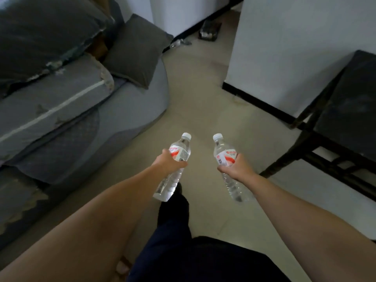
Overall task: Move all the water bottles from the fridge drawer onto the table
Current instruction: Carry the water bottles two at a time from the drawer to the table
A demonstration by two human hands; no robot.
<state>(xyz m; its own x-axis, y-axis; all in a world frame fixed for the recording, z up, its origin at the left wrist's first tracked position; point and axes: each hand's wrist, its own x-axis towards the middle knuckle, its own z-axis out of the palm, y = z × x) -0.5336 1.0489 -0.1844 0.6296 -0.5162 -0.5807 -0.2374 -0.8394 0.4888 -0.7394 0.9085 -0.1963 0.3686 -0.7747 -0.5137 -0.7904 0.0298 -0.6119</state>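
My left hand [169,163] grips a clear water bottle [179,151] with a white cap and a red-and-white label, its cap pointing away from me. My right hand [237,167] grips a second bottle [223,153] of the same kind around its label. Both bottles hang in the air over the tiled floor, side by side and a little apart. A dark table [350,110] stands at the right. No fridge drawer is in view.
A grey sofa [85,110] with dark cushions [134,51] fills the left. A white wall corner [270,53] with a black skirting juts in at the upper right. The tiled floor [195,94] runs between them to a small dark box [209,29] far back.
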